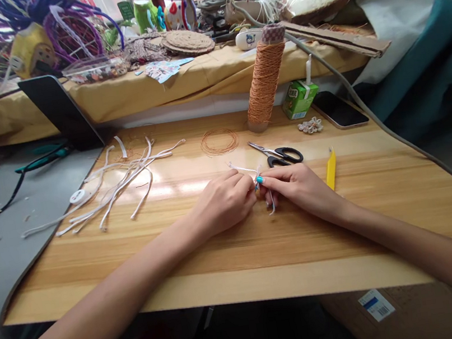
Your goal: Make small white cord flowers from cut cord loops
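Observation:
My left hand (pixel 229 198) and my right hand (pixel 294 185) meet over the middle of the wooden table. Both are closed on one short white cord (pixel 245 169); its loose ends stick out above the left fingers and hang below the right ones. The thumb of my right hand presses on the cord near its middle, and the left fingertips are hidden from view. Just beyond the right hand lie scissors (pixel 279 156) with black handles. A yellow cutter (pixel 330 168) rests to the right of that hand.
Loose white cords (pixel 121 191) lie at the left, by a coil of thin brown cord (pixel 219 142). Behind stand an orange-wound spool (pixel 266 81) and a green drink carton (pixel 299 99), near a phone (pixel 340 109). A dark tablet (pixel 60 112) leans at the back left. A cable crosses the right side.

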Tool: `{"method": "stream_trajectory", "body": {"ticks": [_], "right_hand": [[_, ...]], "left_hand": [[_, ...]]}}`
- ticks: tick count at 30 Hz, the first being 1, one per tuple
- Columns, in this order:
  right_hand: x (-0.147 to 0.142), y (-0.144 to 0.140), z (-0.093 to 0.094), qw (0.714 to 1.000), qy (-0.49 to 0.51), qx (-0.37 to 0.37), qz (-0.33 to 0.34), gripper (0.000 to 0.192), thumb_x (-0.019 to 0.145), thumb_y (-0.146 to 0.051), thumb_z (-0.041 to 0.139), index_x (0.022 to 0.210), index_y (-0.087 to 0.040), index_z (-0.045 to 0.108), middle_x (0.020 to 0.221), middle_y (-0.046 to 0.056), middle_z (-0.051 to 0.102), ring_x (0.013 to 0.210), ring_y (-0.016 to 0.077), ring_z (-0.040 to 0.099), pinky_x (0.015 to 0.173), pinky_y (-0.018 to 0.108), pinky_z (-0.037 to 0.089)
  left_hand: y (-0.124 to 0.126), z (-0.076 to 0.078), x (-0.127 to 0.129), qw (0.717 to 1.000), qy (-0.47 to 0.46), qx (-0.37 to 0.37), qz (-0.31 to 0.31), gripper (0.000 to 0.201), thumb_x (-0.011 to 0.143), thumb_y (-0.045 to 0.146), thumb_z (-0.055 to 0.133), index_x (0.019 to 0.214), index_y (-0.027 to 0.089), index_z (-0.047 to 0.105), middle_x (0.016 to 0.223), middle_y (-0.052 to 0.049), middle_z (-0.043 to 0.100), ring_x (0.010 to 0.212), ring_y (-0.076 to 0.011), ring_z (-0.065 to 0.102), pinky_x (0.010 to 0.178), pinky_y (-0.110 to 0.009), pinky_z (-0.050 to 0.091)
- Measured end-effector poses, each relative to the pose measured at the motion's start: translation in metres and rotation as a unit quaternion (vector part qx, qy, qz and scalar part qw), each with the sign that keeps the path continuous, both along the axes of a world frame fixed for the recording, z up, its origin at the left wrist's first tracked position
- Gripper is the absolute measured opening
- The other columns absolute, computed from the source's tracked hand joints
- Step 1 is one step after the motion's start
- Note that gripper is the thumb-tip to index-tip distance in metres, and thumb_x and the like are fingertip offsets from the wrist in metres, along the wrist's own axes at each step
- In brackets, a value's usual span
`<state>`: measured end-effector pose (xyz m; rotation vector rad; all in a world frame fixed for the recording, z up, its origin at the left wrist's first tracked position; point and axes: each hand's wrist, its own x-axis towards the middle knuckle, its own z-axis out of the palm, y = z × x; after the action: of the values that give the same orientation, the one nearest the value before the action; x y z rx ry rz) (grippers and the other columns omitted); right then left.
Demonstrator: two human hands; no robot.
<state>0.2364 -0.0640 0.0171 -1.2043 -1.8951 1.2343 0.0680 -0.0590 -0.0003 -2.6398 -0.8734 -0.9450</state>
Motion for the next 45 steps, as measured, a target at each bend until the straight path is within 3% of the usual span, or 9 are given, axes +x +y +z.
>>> {"method": "stream_trajectory", "body": {"ticks": [9, 13, 16, 18, 22, 26, 30, 45], "right_hand": [[-0.001, 0.000, 0.000, 1.000, 0.018, -0.011, -0.012, 0.024, 0.079, -0.029, 0.047, 0.062, -0.016, 0.056, 0.055, -0.001, 0.057, 0.050, 0.0103, 0.055, 0.052, 0.022, 0.043], [-0.001, 0.002, -0.001, 1.000, 0.015, -0.014, -0.012, 0.024, 0.078, -0.027, 0.046, 0.059, -0.015, 0.054, 0.051, -0.001, 0.055, 0.047, 0.0091, 0.053, 0.051, 0.021, 0.042], [0.000, 0.004, -0.001, 1.000, 0.007, -0.027, 0.010, 0.023, 0.078, -0.029, 0.046, 0.061, -0.015, 0.055, 0.052, -0.001, 0.053, 0.046, 0.0083, 0.050, 0.047, 0.020, 0.042], [0.001, 0.004, -0.001, 1.000, -0.001, -0.023, 0.019, 0.023, 0.079, -0.029, 0.046, 0.064, -0.015, 0.055, 0.053, -0.001, 0.052, 0.046, 0.0079, 0.049, 0.046, 0.020, 0.040], [0.001, 0.001, -0.001, 1.000, -0.019, 0.009, 0.020, 0.021, 0.080, -0.029, 0.045, 0.070, -0.015, 0.057, 0.056, -0.001, 0.052, 0.048, 0.0081, 0.049, 0.045, 0.020, 0.040], [0.000, -0.001, 0.000, 0.996, -0.045, 0.074, 0.022, 0.021, 0.080, -0.028, 0.045, 0.074, -0.014, 0.059, 0.057, -0.001, 0.052, 0.048, 0.0078, 0.049, 0.046, 0.020, 0.039], [-0.001, -0.002, 0.002, 0.989, -0.068, 0.133, 0.016, 0.020, 0.080, -0.026, 0.046, 0.072, -0.014, 0.059, 0.054, -0.002, 0.052, 0.047, 0.0077, 0.047, 0.049, 0.021, 0.037], [-0.002, -0.002, 0.001, 0.974, -0.100, 0.203, 0.028, 0.017, 0.077, -0.021, 0.049, 0.064, -0.014, 0.056, 0.052, -0.003, 0.050, 0.048, 0.0063, 0.043, 0.049, 0.019, 0.034]], "left_hand": [[-0.001, -0.001, 0.001, 1.000, 0.014, 0.023, 0.005, 0.022, 0.079, 0.015, 0.039, 0.058, 0.015, 0.045, 0.054, -0.002, 0.054, 0.052, -0.0116, 0.046, 0.050, -0.022, 0.038], [-0.002, 0.002, 0.000, 1.000, 0.010, -0.002, 0.001, 0.020, 0.079, 0.016, 0.040, 0.060, 0.015, 0.048, 0.056, -0.002, 0.054, 0.054, -0.0115, 0.047, 0.052, -0.023, 0.038], [-0.005, 0.009, -0.003, 0.999, -0.042, -0.028, -0.005, 0.014, 0.079, 0.018, 0.043, 0.070, 0.014, 0.052, 0.065, -0.002, 0.057, 0.056, -0.0101, 0.048, 0.053, -0.022, 0.039], [-0.005, 0.017, -0.006, 0.995, -0.098, -0.003, 0.023, 0.011, 0.079, 0.017, 0.045, 0.078, 0.013, 0.054, 0.075, -0.004, 0.059, 0.065, -0.0108, 0.051, 0.058, -0.022, 0.040], [-0.002, 0.029, -0.012, 0.977, -0.149, 0.063, 0.136, 0.013, 0.078, 0.018, 0.049, 0.086, 0.018, 0.060, 0.090, -0.005, 0.060, 0.086, -0.0178, 0.048, 0.076, -0.033, 0.036], [0.005, 0.028, -0.013, 0.988, -0.089, -0.080, 0.094, 0.015, 0.079, 0.024, 0.050, 0.077, 0.019, 0.063, 0.081, -0.001, 0.064, 0.083, -0.0165, 0.048, 0.078, -0.033, 0.032], [0.006, 0.021, -0.010, 0.977, -0.085, -0.194, 0.036, 0.015, 0.079, 0.025, 0.050, 0.076, 0.018, 0.064, 0.080, -0.001, 0.064, 0.080, -0.0144, 0.049, 0.076, -0.031, 0.031], [0.003, 0.020, -0.005, 0.969, -0.122, -0.213, 0.033, 0.011, 0.075, 0.021, 0.053, 0.072, 0.016, 0.062, 0.078, -0.002, 0.063, 0.080, -0.0148, 0.051, 0.075, -0.031, 0.034]]}}
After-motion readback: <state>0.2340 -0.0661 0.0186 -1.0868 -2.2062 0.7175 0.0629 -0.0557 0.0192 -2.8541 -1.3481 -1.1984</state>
